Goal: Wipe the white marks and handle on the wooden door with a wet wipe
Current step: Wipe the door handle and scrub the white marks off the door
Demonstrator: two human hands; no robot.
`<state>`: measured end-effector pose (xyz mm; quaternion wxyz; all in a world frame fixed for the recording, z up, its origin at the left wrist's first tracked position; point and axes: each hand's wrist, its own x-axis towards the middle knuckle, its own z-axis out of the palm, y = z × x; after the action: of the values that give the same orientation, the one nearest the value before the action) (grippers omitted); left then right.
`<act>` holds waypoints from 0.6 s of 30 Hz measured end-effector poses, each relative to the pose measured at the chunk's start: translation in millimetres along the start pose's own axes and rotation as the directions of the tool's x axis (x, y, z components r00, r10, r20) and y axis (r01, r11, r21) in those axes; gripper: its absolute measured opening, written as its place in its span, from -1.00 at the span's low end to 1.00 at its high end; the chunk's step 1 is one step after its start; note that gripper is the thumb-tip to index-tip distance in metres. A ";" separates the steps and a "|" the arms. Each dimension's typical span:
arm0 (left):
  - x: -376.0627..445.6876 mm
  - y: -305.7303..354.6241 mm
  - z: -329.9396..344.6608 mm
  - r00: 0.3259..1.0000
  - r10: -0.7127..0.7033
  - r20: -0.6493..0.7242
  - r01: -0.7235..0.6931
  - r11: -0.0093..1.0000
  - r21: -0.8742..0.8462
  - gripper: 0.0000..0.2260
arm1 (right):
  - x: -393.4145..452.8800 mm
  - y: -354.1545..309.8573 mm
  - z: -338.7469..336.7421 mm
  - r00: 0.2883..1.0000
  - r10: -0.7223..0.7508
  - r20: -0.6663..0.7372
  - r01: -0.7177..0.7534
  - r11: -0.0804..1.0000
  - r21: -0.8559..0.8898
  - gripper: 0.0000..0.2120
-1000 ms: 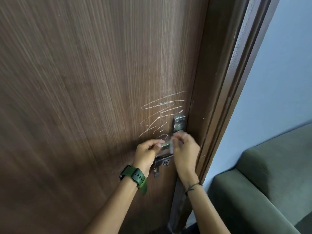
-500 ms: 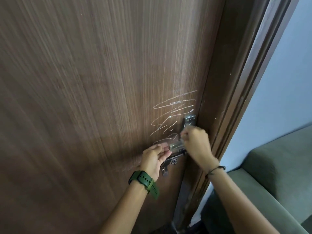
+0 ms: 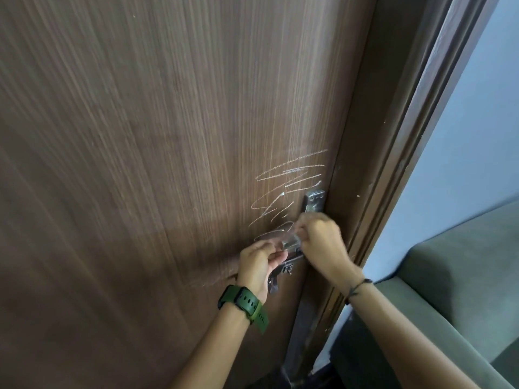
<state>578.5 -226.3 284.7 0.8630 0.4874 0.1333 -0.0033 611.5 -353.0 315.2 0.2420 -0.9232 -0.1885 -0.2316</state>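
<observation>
White scribbled marks [image 3: 289, 192] cross the brown wooden door [image 3: 140, 164] just left of its metal handle plate [image 3: 314, 202]. In front of the handle lever [image 3: 293, 258], both hands pinch a small pale, translucent wipe [image 3: 290, 240] that is blurred. My left hand [image 3: 258, 265], with a green watch on its wrist, grips the wipe's left end with curled fingers. My right hand [image 3: 323, 242] pinches the right end and covers the lower part of the plate. The wipe is not touching the marks.
A dark tag [image 3: 273, 284] hangs below the handle. The dark door frame [image 3: 393, 136] runs along the right of the door. Beyond it are a pale blue wall [image 3: 471, 122] and a green sofa [image 3: 463, 276] at the lower right.
Both hands stay at the handle, pinching the wipe. My right hand has turned its wrist outward to the right and the hands have drawn slightly apart. The view has shifted a little.
</observation>
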 end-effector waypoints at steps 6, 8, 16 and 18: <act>1.9 -3.5 9.6 0.998 0.059 0.013 -0.060 0.990 0.128 -0.82 | -34.0 -3.9 26.8 0.917 0.360 -0.172 -0.253 0.857 0.448 -0.77; 2.6 -3.8 9.8 0.996 0.082 0.020 -0.084 0.977 0.194 -0.81 | -36.4 -2.3 34.9 0.661 0.745 -0.091 -0.427 0.473 0.771 -0.74; 3.7 -1.8 3.6 0.985 0.166 0.038 -0.167 0.903 0.396 -0.82 | -11.9 3.4 43.6 0.342 0.656 0.673 0.041 -0.726 0.687 -0.80; 5.2 -0.9 2.7 0.975 0.214 0.054 -0.214 0.859 0.465 -0.82 | -20.6 -6.0 50.4 0.413 0.617 0.670 0.066 -0.754 0.654 -0.77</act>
<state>584.0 -228.3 284.0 0.7148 0.6928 0.0732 0.0604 608.8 -326.1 267.6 0.9554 -0.1078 0.2750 0.0071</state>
